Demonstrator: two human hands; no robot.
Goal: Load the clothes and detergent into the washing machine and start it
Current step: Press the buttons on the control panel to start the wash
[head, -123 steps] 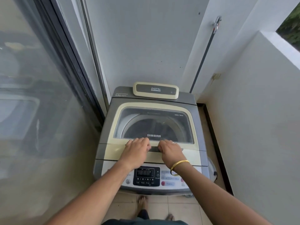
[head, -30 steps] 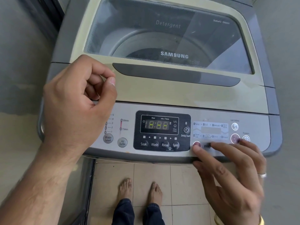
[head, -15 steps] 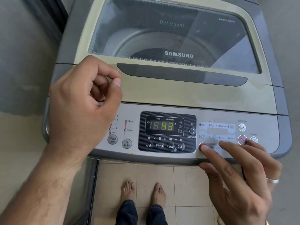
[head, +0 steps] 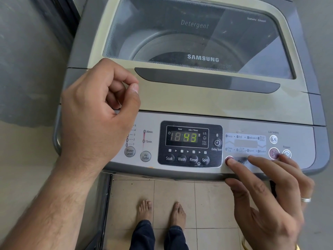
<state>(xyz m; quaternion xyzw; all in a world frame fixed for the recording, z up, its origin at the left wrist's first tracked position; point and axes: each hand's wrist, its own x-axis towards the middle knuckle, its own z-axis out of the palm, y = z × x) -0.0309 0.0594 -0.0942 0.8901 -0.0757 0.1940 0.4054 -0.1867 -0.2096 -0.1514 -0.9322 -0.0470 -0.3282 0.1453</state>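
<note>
A grey and cream top-loading washing machine (head: pixel 207 103) fills the view, its glass lid (head: pixel 194 38) closed over the drum. The control panel's display (head: pixel 185 137) glows with 43 in green. My right hand (head: pixel 270 201) is spread over the panel's right end, its index fingertip on the round red program button (head: pixel 227 159). The start/pause button (head: pixel 273 153) and power button (head: pixel 286 153) lie just beyond its other fingers. My left hand (head: pixel 97 112) hovers over the panel's left end, fingers curled loosely, holding nothing. No clothes or detergent can be made out.
A grey wall (head: pixel 27 60) stands close on the left, with a dark sliding-door frame (head: pixel 59 17) at the top left. Another wall closes in on the right. Beige floor tiles (head: pixel 207 204) and my bare feet (head: pixel 160 212) show below the machine's front edge.
Four seconds ago both hands pressed on the lid from farther back. Since then my view has come close to the panel, and the display changed from 18:88 to 43.
</note>
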